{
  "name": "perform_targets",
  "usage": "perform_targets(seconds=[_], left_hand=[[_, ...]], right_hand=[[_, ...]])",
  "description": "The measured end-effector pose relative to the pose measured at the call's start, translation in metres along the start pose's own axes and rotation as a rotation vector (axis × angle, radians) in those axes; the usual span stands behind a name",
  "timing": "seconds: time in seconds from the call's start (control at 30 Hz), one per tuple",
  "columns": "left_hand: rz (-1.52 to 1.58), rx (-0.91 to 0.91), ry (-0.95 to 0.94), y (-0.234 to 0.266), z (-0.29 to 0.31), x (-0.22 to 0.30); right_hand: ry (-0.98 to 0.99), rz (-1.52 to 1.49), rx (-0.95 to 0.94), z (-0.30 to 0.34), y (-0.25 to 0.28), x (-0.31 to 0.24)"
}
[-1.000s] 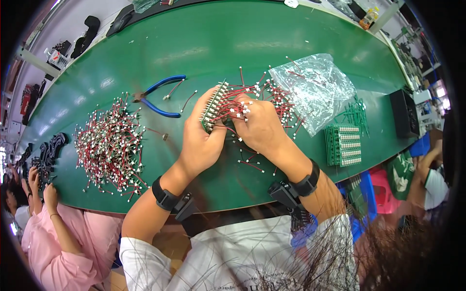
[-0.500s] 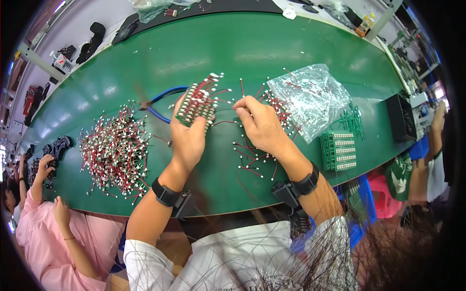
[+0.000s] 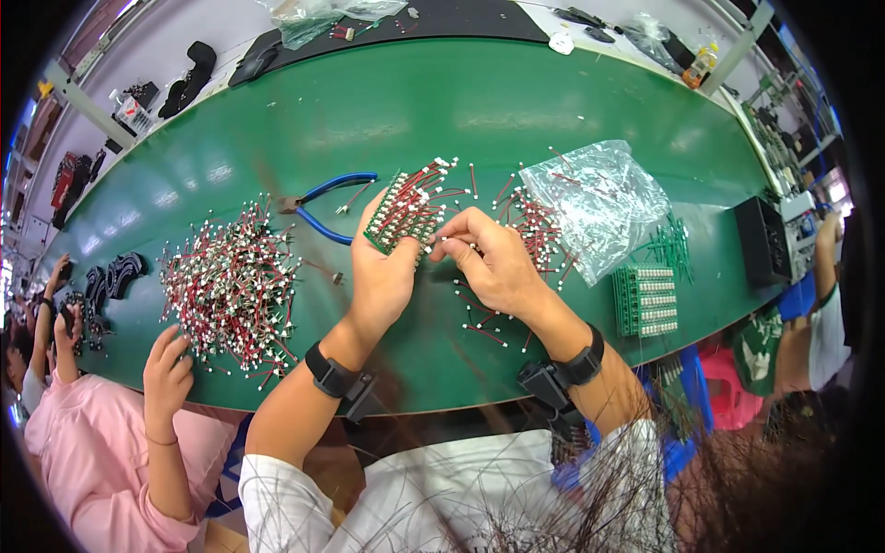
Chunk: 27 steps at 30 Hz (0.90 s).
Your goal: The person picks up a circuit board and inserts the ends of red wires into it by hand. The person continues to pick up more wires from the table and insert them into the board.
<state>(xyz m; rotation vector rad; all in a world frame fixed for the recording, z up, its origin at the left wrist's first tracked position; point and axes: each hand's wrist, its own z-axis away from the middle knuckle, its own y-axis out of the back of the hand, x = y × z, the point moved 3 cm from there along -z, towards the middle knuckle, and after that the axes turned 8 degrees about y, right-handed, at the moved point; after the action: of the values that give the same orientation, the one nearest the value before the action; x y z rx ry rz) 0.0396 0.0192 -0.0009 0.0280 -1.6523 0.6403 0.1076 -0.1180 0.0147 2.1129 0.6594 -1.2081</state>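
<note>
My left hand is closed around a green circuit board panel and tilts it above the table. Rows of small white connectors cover the panel, and red wires with white plugs stick out from its upper right side. At the panel's right edge, my right hand pinches a short connector wire, mostly hidden by the fingers. Behind my right hand lies a loose bunch of red connector wires. Several more wires lie scattered nearer to me.
Left is a large heap of connector wires, with a co-worker's hand at its edge. Blue-handled pliers lie behind my left hand. On the right are a clear plastic bag, stacked circuit boards, green strips and a black box.
My right hand has moved left to the panel's edge, and my left hand has shifted slightly right with the panel. The co-worker's hand has come to the heap's edge.
</note>
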Motion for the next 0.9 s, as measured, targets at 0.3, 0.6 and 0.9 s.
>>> perform_targets(seconds=[0.3, 0.6, 0.9], left_hand=[[-0.067, -0.031, -0.042, -0.010, 0.008, 0.002], [-0.294, -0.069, -0.147, -0.010, 0.014, -0.004], [-0.436, -0.097, -0.213, -0.010, 0.014, -0.002]], right_hand=[[0.214, 0.299, 0.132, -0.003, 0.000, 0.001], [0.273, 0.353, 0.166, -0.004, -0.004, -0.005], [0.253, 0.401, 0.060, -0.002, -0.001, -0.007]])
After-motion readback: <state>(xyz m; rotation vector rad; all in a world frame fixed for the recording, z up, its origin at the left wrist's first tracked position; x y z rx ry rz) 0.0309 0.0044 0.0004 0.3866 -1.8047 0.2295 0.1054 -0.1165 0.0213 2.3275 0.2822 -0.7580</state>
